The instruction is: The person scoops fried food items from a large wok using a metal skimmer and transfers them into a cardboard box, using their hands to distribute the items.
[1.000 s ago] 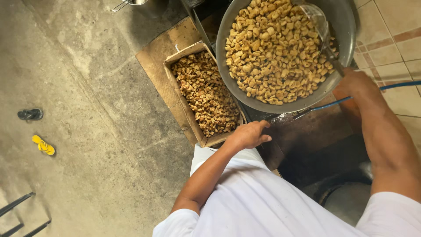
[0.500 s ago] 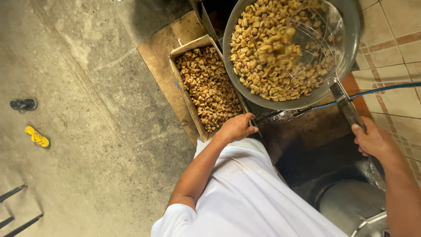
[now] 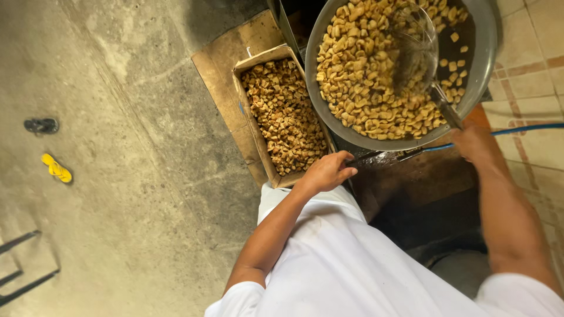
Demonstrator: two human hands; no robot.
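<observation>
A big round metal pan (image 3: 484, 64) full of golden fried pieces sits at the top right. My right hand (image 3: 477, 144) grips the handle of a wire-mesh skimmer (image 3: 414, 53) whose basket lies among the pieces in the pan. My left hand (image 3: 326, 172) rests closed at the pan's near rim, on a dark metal handle beside it. A cardboard box (image 3: 254, 126) filled with smaller brown fried pieces stands just left of the pan, next to my left hand.
The box stands on a flattened sheet of cardboard (image 3: 220, 64) on a concrete floor. A blue hose (image 3: 529, 129) runs right across tiled ground. A yellow sandal (image 3: 56, 168) and a dark sandal (image 3: 41, 125) lie far left; metal bars (image 3: 23, 264) at the bottom left.
My right hand pulled back toward me, then moved up again to the pan's edge with the skimmer; the skimmer's basket shifted within the pan. My left hand stayed at the rim.
</observation>
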